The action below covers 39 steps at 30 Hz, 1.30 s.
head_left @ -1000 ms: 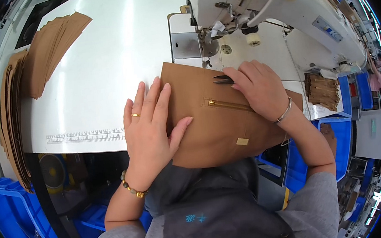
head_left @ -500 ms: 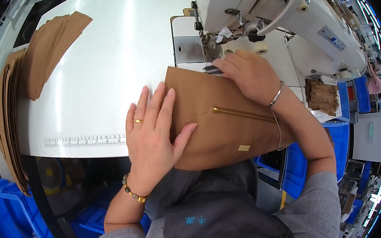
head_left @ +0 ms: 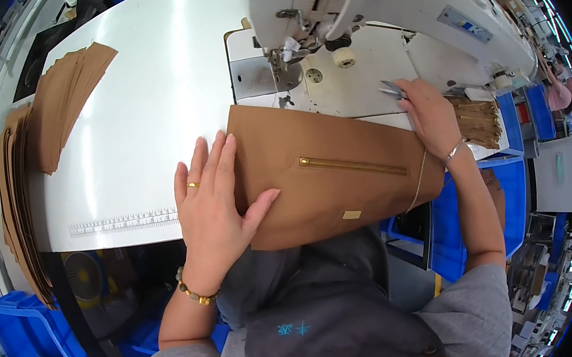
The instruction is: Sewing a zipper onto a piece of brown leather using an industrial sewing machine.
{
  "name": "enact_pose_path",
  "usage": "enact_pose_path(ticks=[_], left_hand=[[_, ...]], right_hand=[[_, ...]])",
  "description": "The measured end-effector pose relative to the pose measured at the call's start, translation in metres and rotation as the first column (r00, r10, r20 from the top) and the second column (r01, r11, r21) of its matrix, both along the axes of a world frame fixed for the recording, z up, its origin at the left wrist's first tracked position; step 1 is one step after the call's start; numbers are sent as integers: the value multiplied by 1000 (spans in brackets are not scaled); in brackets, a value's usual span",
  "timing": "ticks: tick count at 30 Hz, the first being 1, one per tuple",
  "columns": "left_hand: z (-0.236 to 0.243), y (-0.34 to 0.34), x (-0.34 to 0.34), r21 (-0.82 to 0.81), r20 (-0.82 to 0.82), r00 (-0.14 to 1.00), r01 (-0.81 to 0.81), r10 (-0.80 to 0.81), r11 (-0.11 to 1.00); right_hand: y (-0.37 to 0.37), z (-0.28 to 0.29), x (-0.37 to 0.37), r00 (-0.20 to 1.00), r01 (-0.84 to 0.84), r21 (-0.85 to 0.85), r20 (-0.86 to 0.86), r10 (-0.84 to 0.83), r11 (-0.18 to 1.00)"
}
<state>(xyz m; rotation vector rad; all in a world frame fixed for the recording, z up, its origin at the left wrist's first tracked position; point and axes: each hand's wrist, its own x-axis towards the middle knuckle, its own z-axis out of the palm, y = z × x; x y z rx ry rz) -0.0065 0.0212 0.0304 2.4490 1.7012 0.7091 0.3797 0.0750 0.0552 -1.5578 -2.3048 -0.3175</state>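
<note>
A brown fabric panel (head_left: 275, 141) lies across the front edge of the white table, with a brass-toothed zipper (head_left: 355, 166) and a small pale tab (head_left: 352, 214) on it. My left hand (head_left: 211, 204) rests flat on its left edge, fingers stretched out and thumb apart. At the panel's upper right corner is my right hand (head_left: 433, 116), closed around small thread snips (head_left: 392, 89) whose blades point left. Some of its fingers are hidden against the panel. A pale cord (head_left: 419, 181) runs down the panel's right end.
Beyond the panel stands a white sewing machine (head_left: 436, 13) with its metal needle plate (head_left: 257, 76). Stacked brown pieces (head_left: 69, 97) lie at left, more folded pieces (head_left: 477, 121) at right. Blue bins (head_left: 30, 348) stand below the table. A printed ruler (head_left: 125, 221) marks its front edge.
My right hand has moved right with the snips, from beside the needle area to the panel's upper right corner. My left hand stays flat on the panel. The view has shifted a little.
</note>
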Motion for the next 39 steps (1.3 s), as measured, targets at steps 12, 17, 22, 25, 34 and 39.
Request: enact_pose_path(ticks=[12, 17, 22, 25, 34, 39], left_hand=[[8, 8, -1, -202, 444, 885, 248, -137, 947], [3, 6, 0, -115, 417, 884, 281, -210, 953], [3, 6, 2, -87, 429, 881, 262, -201, 961], [2, 6, 1, -78, 438, 876, 261, -202, 962], [-4, 3, 1, -63, 653, 748, 208, -117, 976], [-20, 6, -15, -16, 771, 614, 284, -169, 959]], right_hand=[[51, -5, -88, 873, -487, -131, -29, 488, 864], [60, -9, -100, 758, -652, -81, -48, 650, 754], [46, -8, -80, 829, -540, -159, 71, 555, 827], [25, 6, -37, 924, -358, -198, 66, 377, 913], [-63, 19, -7, 894, -252, -320, -439, 93, 913], [-93, 14, -50, 836, -376, -340, -526, 157, 862]])
